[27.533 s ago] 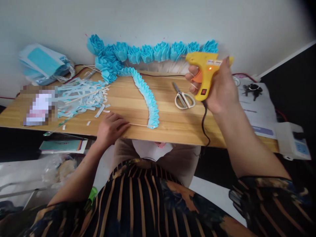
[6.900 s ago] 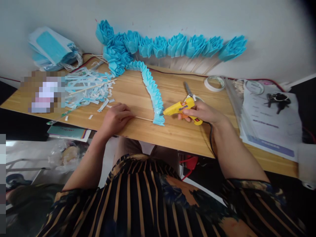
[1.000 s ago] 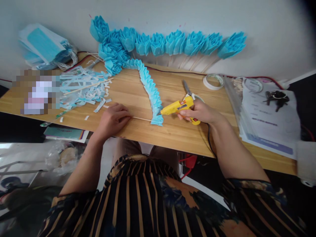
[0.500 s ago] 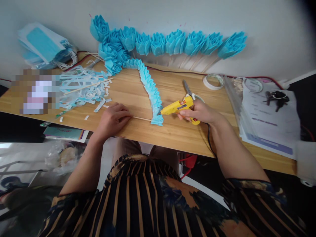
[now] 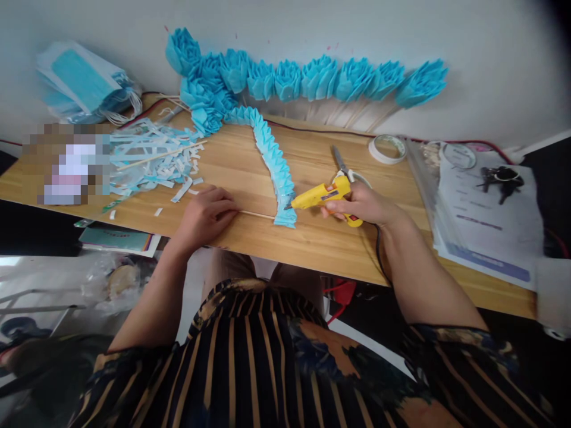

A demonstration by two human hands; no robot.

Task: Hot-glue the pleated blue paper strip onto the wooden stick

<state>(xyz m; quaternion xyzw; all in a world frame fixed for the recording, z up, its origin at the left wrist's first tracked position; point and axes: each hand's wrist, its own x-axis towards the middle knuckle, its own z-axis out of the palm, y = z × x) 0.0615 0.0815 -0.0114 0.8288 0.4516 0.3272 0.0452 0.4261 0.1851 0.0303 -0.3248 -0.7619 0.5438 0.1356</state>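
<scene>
Hands are working near the table's (image 5: 312, 249) front edge: left hand (image 5: 206, 214) pinching a wooden stick (image 5: 256, 214), right hand (image 5: 363, 205) gripping a glue gun (image 5: 319, 195), nozzle touching the blue pleated strip (image 5: 276, 172).

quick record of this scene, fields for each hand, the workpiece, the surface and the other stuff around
left hand: closed on the end of the wooden stick
right hand: grip on the glue gun, nozzle at the pleated blue strip
workpiece: near end of the strip meets the stick
surface: wooden table
nearby: scissors, tape roll, paper scraps, paper flowers by the wall
</scene>
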